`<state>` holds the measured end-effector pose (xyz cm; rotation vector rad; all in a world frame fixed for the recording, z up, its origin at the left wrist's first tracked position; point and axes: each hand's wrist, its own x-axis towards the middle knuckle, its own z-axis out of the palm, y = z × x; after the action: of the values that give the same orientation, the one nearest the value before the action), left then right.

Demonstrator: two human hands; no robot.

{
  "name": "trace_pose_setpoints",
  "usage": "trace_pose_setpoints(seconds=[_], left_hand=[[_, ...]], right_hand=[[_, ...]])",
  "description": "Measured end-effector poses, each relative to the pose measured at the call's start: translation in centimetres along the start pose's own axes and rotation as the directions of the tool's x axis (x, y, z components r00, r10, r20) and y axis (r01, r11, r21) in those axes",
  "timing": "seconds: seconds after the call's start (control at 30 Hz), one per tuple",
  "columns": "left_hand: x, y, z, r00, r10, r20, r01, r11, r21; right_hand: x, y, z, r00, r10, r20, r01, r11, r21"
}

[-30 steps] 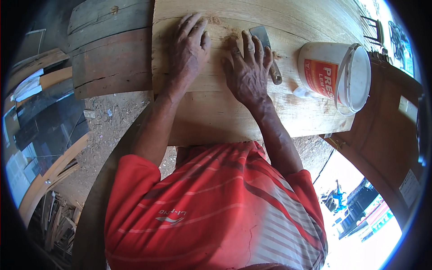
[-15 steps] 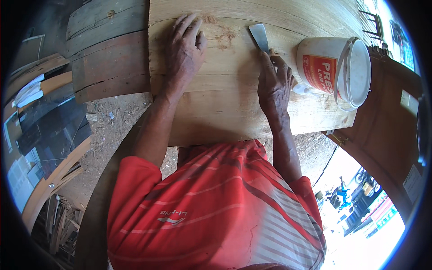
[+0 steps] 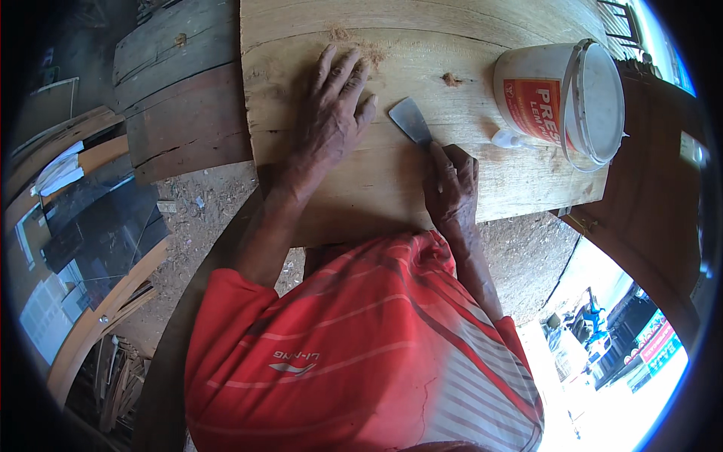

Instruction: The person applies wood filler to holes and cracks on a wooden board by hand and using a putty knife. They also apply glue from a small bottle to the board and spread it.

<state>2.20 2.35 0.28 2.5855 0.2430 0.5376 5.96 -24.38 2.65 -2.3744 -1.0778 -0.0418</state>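
A wide pale wooden board (image 3: pixel 361 169) lies in front of me. My left hand (image 3: pixel 335 113) rests on it with the fingers stretched out and the thumb apart, holding nothing. In my right hand (image 3: pixel 453 181) is a putty knife (image 3: pixel 410 120), its flat metal blade angled up and to the left over the wood. The fingers wrap round the handle and hide most of it. Brown patches (image 3: pixel 450 80) mark the board beyond the blade. A white plastic bucket (image 3: pixel 520 64) with a red label stands on the right of the board, next to a small whitish object (image 3: pixel 506 138).
Darker, weathered planks (image 3: pixel 188 113) adjoin the board on the left. A brown wooden panel (image 3: pixel 648 173) stands at the right, close to the bucket. Lower left are a dark glossy sheet (image 3: pixel 105 226) and a pile of wood offcuts (image 3: pixel 120 384) on the littered ground.
My right hand has drawn the putty knife back toward my body and tilted its blade further left. My left hand has slid slightly right and toward me, fingers still stretched.
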Motion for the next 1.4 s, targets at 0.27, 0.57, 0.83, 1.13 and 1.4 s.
trace_pose_setpoints(seconds=[0.27,0.57,0.83,1.13,1.4], left_hand=[[0.3,0.4,0.8,0.997,-0.019,0.079,0.011,0.995,0.097],[0.5,0.4,0.8,0.999,-0.009,0.037,0.005,0.996,0.091],[3.0,2.0,1.7,0.987,0.158,0.009,-0.156,0.980,-0.125],[6.3,3.4,5.7,0.910,0.336,0.242,-0.319,0.941,-0.110],[5.8,2.6,6.0,0.940,0.303,0.157,-0.268,0.940,-0.210]], right_hand=[[3.7,1.6,0.5,0.993,0.101,-0.055,-0.099,0.995,0.030],[8.1,3.6,0.9,0.995,0.079,0.054,-0.062,0.964,-0.260],[6.5,4.4,0.9,0.996,0.091,-0.007,-0.091,0.983,-0.162],[7.3,4.3,0.7,0.992,0.111,-0.063,-0.120,0.980,-0.157],[7.5,4.2,1.0,0.992,0.108,-0.061,-0.118,0.973,-0.198]])
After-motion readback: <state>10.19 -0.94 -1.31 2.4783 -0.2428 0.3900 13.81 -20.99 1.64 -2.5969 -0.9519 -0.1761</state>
